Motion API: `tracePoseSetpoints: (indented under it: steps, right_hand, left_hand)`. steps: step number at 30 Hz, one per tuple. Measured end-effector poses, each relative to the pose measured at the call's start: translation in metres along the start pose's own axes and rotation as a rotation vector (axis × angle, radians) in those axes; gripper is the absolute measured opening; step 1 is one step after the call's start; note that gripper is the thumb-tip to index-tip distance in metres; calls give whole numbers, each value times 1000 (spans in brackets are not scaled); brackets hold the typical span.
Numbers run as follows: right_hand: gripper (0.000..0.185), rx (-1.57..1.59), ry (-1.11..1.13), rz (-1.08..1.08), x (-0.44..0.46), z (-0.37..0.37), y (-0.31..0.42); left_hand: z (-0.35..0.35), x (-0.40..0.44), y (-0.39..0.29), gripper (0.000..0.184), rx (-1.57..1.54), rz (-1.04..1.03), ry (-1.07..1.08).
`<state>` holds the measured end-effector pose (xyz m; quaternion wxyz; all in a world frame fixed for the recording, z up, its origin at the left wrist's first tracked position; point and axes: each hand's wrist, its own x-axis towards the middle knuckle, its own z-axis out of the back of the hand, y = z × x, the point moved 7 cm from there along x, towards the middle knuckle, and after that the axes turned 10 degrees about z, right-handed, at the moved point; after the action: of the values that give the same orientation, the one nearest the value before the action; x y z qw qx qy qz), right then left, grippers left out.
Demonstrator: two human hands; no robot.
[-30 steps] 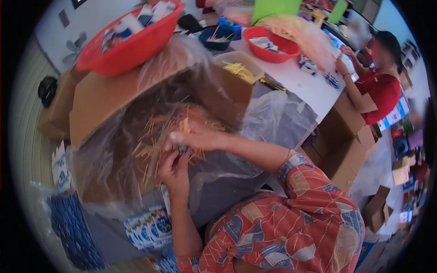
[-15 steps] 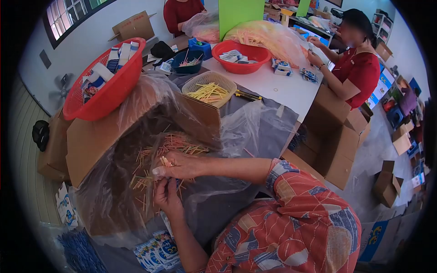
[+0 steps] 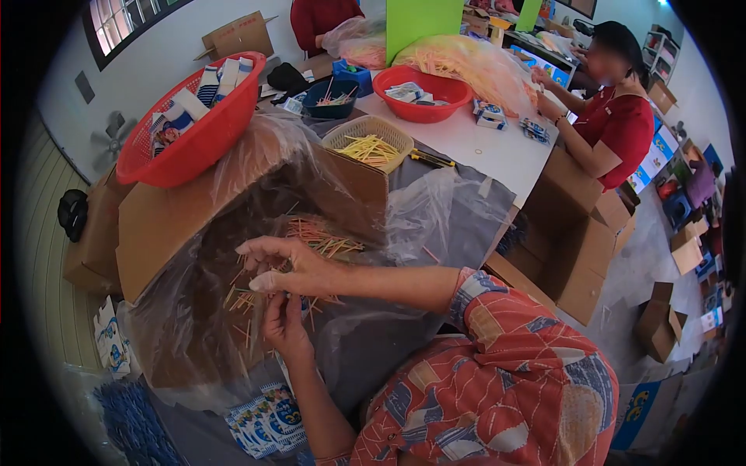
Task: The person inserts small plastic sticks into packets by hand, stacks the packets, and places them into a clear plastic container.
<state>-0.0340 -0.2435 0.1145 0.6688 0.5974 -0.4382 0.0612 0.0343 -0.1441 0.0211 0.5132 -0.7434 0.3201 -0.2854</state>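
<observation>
Thin pink, yellow and green sticks (image 3: 330,242) lie loose inside a plastic-lined cardboard box (image 3: 167,225). Over this heap is my right hand (image 3: 299,268), its thumb and fingers spread apart, with no stick showing in it. My left hand (image 3: 287,330) sits just below, close to the right thumb. Its thumb and fingers are pressed together, and whatever lies between them is mostly hidden. Beside my left forearm are several blue-and-white printed packets (image 3: 268,419). A cream basket (image 3: 388,140) behind the box's edge holds yellow sticks.
A red basket (image 3: 183,144) of packets rests on the box's far side. On the white table (image 3: 505,163) are a red bowl (image 3: 423,109), a bag of sticks (image 3: 474,74) and a yellow cutter (image 3: 432,159). Open cartons (image 3: 563,233) stand at right, near a co-worker in red (image 3: 618,128).
My right hand has opened its fingers and lifted slightly leftward; the sticks it pinched no longer show. My left hand stays near the same spot. The view has shifted a little.
</observation>
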Motion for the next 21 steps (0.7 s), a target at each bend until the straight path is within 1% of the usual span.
tracePoseSetpoints:
  steps: [2,4,5,7,8,10,11,12,14,15,17,18,20,21]
  right_hand:
    - [34,15,14,6,1,0,-4]
    - [38,-661,437,275,-4,-21,-10]
    - [38,-659,438,274,-8,-18,-16]
    - [44,-488,457,97,-9,-14,-26]
    - [44,-486,458,98,-8,-12,-26]
    - [44,-207,74,-91,0,18,-32]
    - [43,-394,-36,139,7,30,-16]
    - [43,-393,-37,142,7,36,-16]
    - [46,-1106,113,207,5,42,-10]
    - [46,-1102,116,212,8,47,-6]
    - [45,-970,399,-334,1,54,-38]
    - [45,-966,400,-335,-6,52,-45]
    - [39,-607,131,43,-17,44,-39]
    - [39,-602,132,42,-19,36,-36]
  left_hand:
    - [5,1,4,26,-22,20,3]
    - [8,1,6,25,-28,-15,36]
    - [8,0,7,25,-27,-14,34]
    - [5,-3,-3,22,106,-41,-71]
    - [10,-2,-3,22,107,-42,-75]
    - [24,2,-1,21,181,2,-86]
    - [26,3,-2,21,184,2,-88]
    - [29,3,-5,22,194,26,-125]
    - [32,3,-8,23,206,44,-163]
    - [35,0,-9,23,174,34,-184]
    - [39,-2,-10,24,144,26,-211]
    - [39,-3,-11,24,183,17,-200]
    - [38,-2,-10,24,225,7,-191]
    - [35,-1,-9,23,263,-17,-159]
